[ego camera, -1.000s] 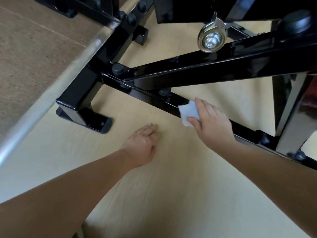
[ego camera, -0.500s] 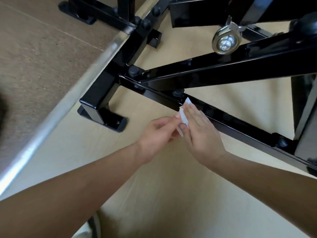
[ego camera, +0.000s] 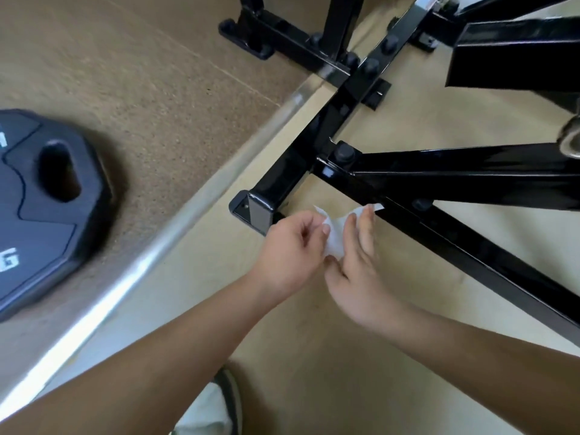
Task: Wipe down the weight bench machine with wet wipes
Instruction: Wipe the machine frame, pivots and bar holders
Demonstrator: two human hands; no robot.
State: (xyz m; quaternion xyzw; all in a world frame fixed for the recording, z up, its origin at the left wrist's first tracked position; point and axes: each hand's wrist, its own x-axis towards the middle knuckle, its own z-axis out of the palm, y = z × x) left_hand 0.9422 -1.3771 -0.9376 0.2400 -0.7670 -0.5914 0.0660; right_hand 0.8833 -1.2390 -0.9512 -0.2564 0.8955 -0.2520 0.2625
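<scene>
The black steel base frame of the weight bench machine (ego camera: 464,246) runs across the pale floor, its low bars meeting at a bolted joint. A white wet wipe (ego camera: 335,233) is held between both hands just in front of the lowest bar. My left hand (ego camera: 292,249) pinches the wipe's left side with curled fingers. My right hand (ego camera: 357,262) holds its right side, fingers stretched along the wipe with the tips near the bar. Part of the wipe is hidden behind the fingers.
A black weight plate (ego camera: 37,208) lies on the brown speckled mat at the left. A shiny metal strip (ego camera: 175,233) divides the mat from the pale floor. A frame foot (ego camera: 254,211) sits just left of my hands. A shoe (ego camera: 213,403) shows at the bottom.
My left hand rose off the floor and joined the right on the wipe. The wipe came off the bar and now spreads between both hands. The view swung left, revealing the weight plate.
</scene>
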